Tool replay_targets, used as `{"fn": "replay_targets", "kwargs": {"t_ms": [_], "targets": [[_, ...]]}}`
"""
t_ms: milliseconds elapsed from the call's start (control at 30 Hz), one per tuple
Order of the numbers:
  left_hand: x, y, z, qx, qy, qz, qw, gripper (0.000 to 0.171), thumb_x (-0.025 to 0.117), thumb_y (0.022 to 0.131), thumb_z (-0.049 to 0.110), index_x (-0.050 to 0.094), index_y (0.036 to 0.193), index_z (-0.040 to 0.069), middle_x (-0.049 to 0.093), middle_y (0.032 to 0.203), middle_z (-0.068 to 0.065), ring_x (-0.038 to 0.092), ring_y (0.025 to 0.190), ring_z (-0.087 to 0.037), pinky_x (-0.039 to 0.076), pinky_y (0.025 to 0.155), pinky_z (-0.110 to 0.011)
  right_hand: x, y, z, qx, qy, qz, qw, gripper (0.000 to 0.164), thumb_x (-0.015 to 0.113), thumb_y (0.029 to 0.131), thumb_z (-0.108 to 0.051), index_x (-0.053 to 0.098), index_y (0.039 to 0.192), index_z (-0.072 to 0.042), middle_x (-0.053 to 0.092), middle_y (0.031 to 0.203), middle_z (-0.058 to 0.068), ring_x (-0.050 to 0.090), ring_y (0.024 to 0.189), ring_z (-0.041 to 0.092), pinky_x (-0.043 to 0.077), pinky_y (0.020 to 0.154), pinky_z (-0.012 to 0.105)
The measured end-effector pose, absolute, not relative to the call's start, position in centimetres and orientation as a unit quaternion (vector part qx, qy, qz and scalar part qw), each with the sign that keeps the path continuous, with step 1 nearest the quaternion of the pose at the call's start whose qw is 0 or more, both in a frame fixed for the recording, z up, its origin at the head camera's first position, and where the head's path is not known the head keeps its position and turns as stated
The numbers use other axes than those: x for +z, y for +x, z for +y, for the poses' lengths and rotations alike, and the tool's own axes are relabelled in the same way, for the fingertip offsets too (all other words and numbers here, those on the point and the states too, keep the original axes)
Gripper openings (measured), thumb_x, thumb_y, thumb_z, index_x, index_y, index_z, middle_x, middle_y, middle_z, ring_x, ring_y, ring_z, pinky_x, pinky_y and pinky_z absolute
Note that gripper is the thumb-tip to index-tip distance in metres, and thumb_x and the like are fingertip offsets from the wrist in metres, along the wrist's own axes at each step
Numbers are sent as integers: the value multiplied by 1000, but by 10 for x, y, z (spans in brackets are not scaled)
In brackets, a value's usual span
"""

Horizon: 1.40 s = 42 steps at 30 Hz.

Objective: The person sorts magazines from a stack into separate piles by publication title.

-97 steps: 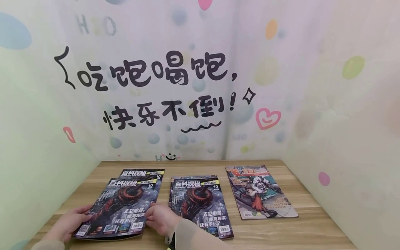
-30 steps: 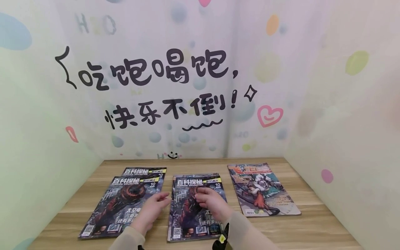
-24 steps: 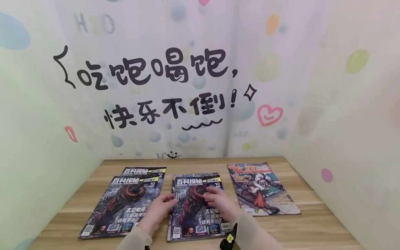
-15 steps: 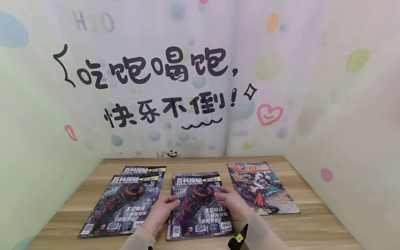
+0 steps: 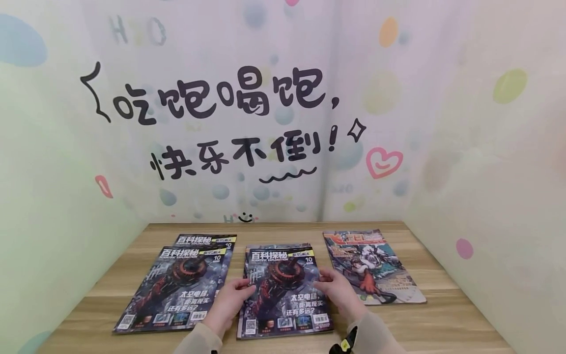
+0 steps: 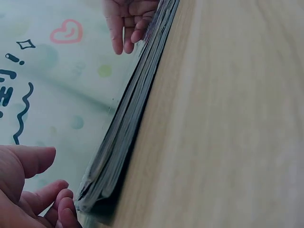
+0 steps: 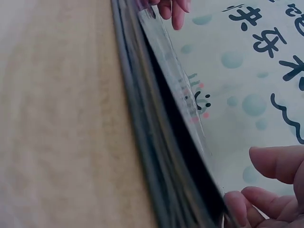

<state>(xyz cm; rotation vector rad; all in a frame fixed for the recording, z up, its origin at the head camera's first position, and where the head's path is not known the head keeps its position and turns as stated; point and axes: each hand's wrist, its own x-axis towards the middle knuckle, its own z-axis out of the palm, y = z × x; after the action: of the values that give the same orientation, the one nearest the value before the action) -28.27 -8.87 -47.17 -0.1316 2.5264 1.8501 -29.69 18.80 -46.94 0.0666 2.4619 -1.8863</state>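
In the head view, a dark magazine with a red ring on its cover lies on top of the middle pile, slightly offset from what is under it. My left hand is at its left edge. On the opposite side, my right hand has its fingertips at the right edge. The left wrist view shows the left thumb spread from the fingers, which sit at the pile's edge. In the right wrist view, the right thumb stands apart from the fingers; a dark gap runs beneath the top magazine.
Left of the middle pile, a matching magazine overlaps another copy behind it. A comic-style magazine lies at the right. Printed curtain walls enclose the back and sides of the wooden table.
Earlier both hands held the left magazine; it now lies let go. The hands came to the middle pile, the right one sliding off the cover to its right edge, the left closing in.
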Motion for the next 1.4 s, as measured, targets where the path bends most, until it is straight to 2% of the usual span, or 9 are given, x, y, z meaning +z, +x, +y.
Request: {"fn": "replay_targets", "kwargs": {"t_ms": [133,333,533,700,1000,1300,1400], "targets": [[-471,-281,-89,591,-40,806,5,47,66,89,18,55,124,-12,60,116,-24,56,107,-36,46,92,-50,-472,-293,189,-592,44,805,17,55,68,87,-10,47,133,12,57,119,22,54,109,33,47,91,48],[-471,-278,-89,584,-27,811,7,46,65,90,17,55,124,-13,57,120,-29,54,111,-42,45,93,-52,-474,-291,191,-581,56,812,16,55,68,87,-12,47,131,13,59,114,21,57,103,30,49,87,46],[-473,-277,-92,565,-28,825,0,42,64,89,15,58,122,-11,59,119,-27,56,108,-39,46,91,-51,-473,-290,191,-555,63,829,11,52,69,85,-10,50,127,14,61,112,23,59,101,31,51,84,46],[-473,-276,-93,559,-26,829,-3,42,65,88,11,57,120,-14,60,115,-28,59,104,-36,49,89,-47,-474,-290,192,-540,61,840,0,48,70,84,-9,53,123,15,63,108,22,60,98,30,51,83,45],[-475,-274,-95,561,-32,827,6,40,62,88,6,56,122,-15,59,118,-29,56,112,-40,48,92,-48,-477,-287,188,-546,54,836,-22,48,71,82,-6,54,122,14,64,100,16,59,92,26,51,80,43],[-476,-273,-92,567,-36,823,-3,36,65,84,7,59,113,-15,63,104,-22,59,99,-31,50,86,-45,-481,-284,183,-548,50,834,-34,53,73,73,-2,56,122,10,61,98,13,55,90,25,49,77,40],[-476,-272,-92,574,-34,818,-4,36,65,85,7,58,113,-15,63,101,-19,59,95,-28,51,83,-43,-481,-284,183,-549,47,834,-35,54,72,74,-1,55,123,11,60,101,15,55,92,26,49,79,41]]}}
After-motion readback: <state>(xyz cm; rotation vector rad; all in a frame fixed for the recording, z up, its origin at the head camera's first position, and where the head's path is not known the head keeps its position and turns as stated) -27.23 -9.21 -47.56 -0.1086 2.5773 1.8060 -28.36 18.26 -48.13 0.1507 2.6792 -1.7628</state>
